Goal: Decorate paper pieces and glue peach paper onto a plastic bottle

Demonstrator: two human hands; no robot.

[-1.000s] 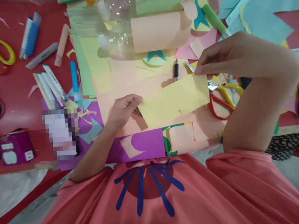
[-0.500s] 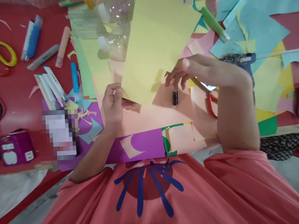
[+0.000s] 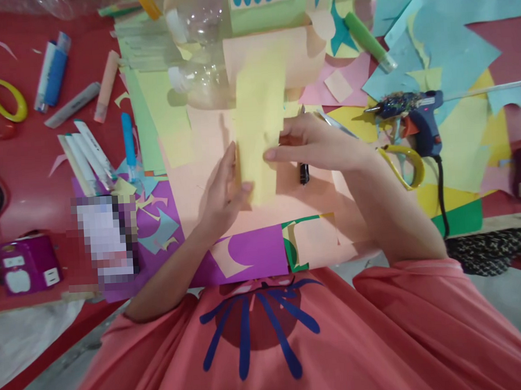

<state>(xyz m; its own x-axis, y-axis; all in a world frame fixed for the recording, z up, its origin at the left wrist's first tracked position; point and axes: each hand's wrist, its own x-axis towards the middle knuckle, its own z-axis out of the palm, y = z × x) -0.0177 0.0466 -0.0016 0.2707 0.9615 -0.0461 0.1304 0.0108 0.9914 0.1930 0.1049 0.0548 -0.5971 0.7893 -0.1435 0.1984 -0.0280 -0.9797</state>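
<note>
A sheet of yellow paper (image 3: 259,108) stands between my hands, blurred and seen narrow, as if turned or curved. My left hand (image 3: 225,194) pinches its left edge low down, thumb in front. At the right edge my right hand (image 3: 317,145) grips it, thumb on the near face. Beneath them lies a large peach sheet (image 3: 191,207). A black pen-like object (image 3: 303,173) rests just below my right hand, partly hidden. Scissors with a yellow handle (image 3: 405,167) lie right of my right forearm; the rest of them is partly covered.
A glue gun (image 3: 427,122) with its cord lies at the right. Clear plastic bottles (image 3: 206,75) lie beyond the hands. Markers (image 3: 90,151), a phone (image 3: 105,238) and a purple box-shaped item (image 3: 30,262) are at left. Cut paper scraps (image 3: 157,218) surround the work area.
The yellow sheet has turned from broad to narrow and come nearer. My right hand has moved left and down onto it; my left hand has shifted slightly right. The glue gun is now uncovered.
</note>
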